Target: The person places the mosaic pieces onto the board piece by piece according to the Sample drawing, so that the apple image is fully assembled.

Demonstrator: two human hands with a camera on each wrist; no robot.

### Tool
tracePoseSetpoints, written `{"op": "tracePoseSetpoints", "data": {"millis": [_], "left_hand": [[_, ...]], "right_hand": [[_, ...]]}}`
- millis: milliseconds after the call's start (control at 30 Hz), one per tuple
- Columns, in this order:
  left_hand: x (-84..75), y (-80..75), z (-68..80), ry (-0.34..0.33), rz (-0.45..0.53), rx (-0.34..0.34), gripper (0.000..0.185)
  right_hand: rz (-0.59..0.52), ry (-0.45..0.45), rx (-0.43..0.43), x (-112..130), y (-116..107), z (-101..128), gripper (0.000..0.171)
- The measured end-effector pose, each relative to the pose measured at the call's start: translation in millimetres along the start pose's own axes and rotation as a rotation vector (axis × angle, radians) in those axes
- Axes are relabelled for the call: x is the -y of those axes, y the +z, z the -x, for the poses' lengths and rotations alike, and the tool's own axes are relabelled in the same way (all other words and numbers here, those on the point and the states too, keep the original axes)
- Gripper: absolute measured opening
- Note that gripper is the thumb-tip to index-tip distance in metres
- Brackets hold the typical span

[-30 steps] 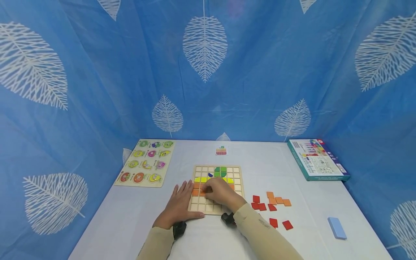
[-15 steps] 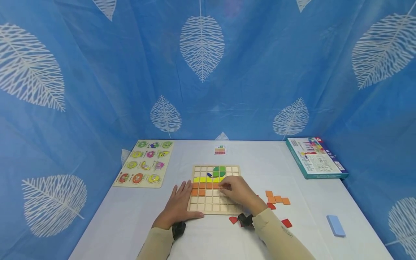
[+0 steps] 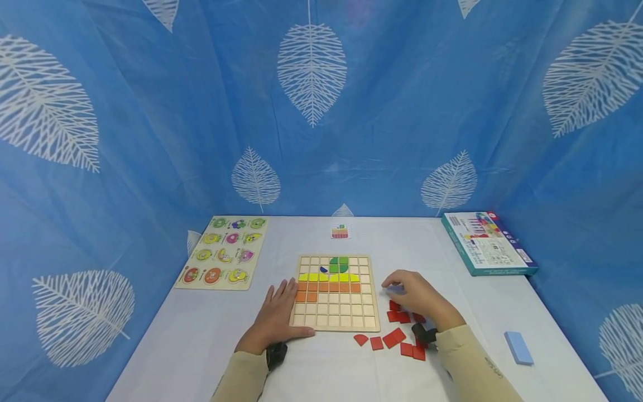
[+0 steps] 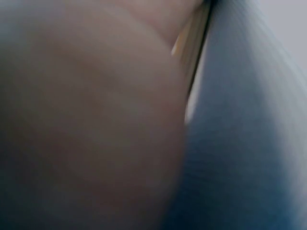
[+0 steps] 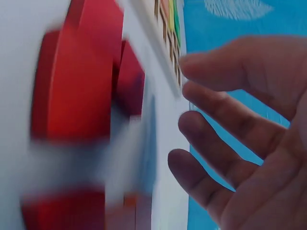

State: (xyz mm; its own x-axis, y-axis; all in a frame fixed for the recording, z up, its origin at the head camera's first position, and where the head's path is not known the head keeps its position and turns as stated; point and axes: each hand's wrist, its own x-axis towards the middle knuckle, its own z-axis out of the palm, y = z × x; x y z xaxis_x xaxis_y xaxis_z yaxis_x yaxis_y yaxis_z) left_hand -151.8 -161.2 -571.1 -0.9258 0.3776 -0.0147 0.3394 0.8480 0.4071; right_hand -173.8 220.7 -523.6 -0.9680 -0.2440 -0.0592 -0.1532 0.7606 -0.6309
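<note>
A wooden grid board [image 3: 334,312] lies mid-table, with green, yellow and orange tiles filling its upper rows. My left hand [image 3: 277,308] rests flat on the table, fingers straight against the board's left edge; the left wrist view shows only a blurred palm and a sliver of the board [image 4: 194,52]. My right hand [image 3: 402,290] hovers right of the board over loose red tiles [image 3: 399,338], fingers relaxed and holding nothing. The right wrist view shows spread fingers [image 5: 216,129] beside blurred red tiles [image 5: 76,91]. The orange tiles are hidden behind that hand.
A fruit peg puzzle [image 3: 223,252] lies at the back left. A small picture card [image 3: 340,231] sits behind the board. A teal box [image 3: 487,244] is at the back right and a light-blue block [image 3: 518,347] at the front right. Blue leaf-print curtains surround the white table.
My right hand has left the board and moved right, over the red tiles. The orange row on the board now runs further right. My left hand has not moved.
</note>
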Motion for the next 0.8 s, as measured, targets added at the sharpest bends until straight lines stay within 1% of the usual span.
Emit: {"op": "tracePoseSetpoints", "data": {"millis": [133, 433, 567, 800], "left_hand": [[-0.6, 0.2, -0.9, -0.005, -0.007, 0.001, 0.135], [-0.1, 0.3, -1.5, -0.011, -0.006, -0.010, 0.135], [1.0, -0.8, -1.1, 0.003, -0.004, -0.014, 0.134], [-0.3, 0.0, -0.6, -0.001, 0.015, -0.008, 0.135]], "right_hand": [[-0.014, 0.025, 0.017, -17.0, -10.0, 8.6, 0.030], [-0.018, 0.081, -0.012, -50.2, -21.4, 20.6, 0.028], [-0.032, 0.070, -0.029, -56.7, -23.5, 24.7, 0.026], [-0.051, 0.076, -0.035, -60.5, -22.6, 26.5, 0.023]]}}
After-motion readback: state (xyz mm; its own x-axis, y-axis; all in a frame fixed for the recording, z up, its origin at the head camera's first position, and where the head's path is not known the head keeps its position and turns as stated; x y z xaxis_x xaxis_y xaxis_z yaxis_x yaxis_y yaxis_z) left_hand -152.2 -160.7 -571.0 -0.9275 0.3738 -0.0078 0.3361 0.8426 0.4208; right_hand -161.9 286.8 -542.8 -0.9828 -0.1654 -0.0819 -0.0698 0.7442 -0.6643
